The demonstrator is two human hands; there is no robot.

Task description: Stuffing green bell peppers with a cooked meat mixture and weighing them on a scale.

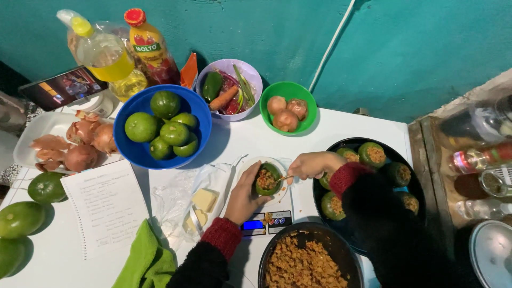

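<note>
My left hand (246, 193) cups a hollowed green pepper (268, 179) full of brown minced filling, held over a small kitchen scale (265, 221) covered with a white plate. My right hand (314, 164) grips a small spoon (284, 178) whose tip touches the filling in that pepper. Right of it, a black pan (352, 145) holds several stuffed green peppers. A black pot (305, 261) of brown minced filling sits at the bottom edge, below the scale.
A blue bowl (140, 154) of green fruits, a lilac bowl (255, 80) of vegetables and a green bowl (290, 90) of onions stand at the back. Bottles, a tray of onions, a handwritten notebook (106, 205), butter on wrap, a green cloth (146, 261) and loose avocados lie left.
</note>
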